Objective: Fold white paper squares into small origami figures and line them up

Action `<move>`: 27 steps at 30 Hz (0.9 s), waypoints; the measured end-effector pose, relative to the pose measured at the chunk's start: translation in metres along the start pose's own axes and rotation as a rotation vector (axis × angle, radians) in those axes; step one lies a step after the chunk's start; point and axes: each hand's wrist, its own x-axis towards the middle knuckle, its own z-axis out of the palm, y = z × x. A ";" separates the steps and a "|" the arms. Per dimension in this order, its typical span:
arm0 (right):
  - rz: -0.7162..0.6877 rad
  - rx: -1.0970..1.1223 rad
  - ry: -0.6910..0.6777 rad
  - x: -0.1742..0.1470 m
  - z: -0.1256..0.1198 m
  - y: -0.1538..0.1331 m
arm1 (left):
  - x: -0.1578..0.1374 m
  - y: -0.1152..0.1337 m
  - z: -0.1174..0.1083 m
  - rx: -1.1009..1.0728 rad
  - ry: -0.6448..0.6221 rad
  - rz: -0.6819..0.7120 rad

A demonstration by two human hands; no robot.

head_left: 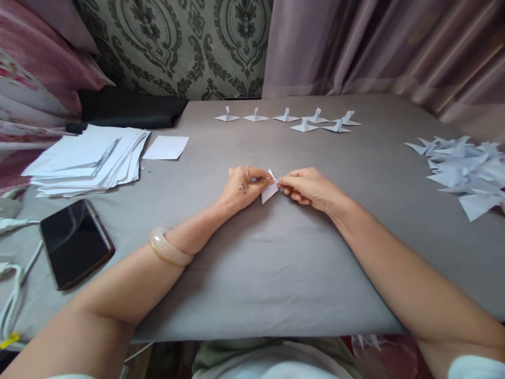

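A small folded piece of white paper (269, 193) is held between both hands above the middle of the grey-covered table. My left hand (245, 185) pinches it from the left, thumb and forefinger closed on it. From the other side my right hand (306, 185) grips its narrow upper part with thumb and forefinger, the other fingers curled under. A pointed tip of the paper sticks up between the two hands, and a wider flap hangs below. The fingers hide part of the folds.
Several folded paper cranes (286, 116) stand in rows at the back. More folded papers lie piled (465, 166) at the right. To the left are a stack of white sheets (79, 158), a single square sheet (165, 148), a phone (77, 243), white cables (18, 300) and black cloth (130, 108).
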 end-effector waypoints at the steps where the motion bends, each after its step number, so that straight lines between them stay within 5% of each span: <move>1: -0.030 -0.009 0.005 -0.001 0.001 0.001 | 0.000 0.000 0.000 -0.007 0.000 -0.003; 9: -0.097 -0.054 0.034 -0.001 0.002 0.005 | 0.000 0.000 0.000 0.003 0.042 -0.013; 14: -0.511 -0.308 0.194 0.001 0.002 0.013 | 0.002 -0.003 -0.001 -0.012 0.080 -0.026; 18: -0.697 -0.519 0.243 0.002 0.003 0.016 | 0.002 -0.002 -0.001 -0.005 0.079 -0.021; 27: -0.709 -0.744 0.281 -0.004 0.005 0.017 | 0.003 0.001 -0.002 0.062 0.079 0.006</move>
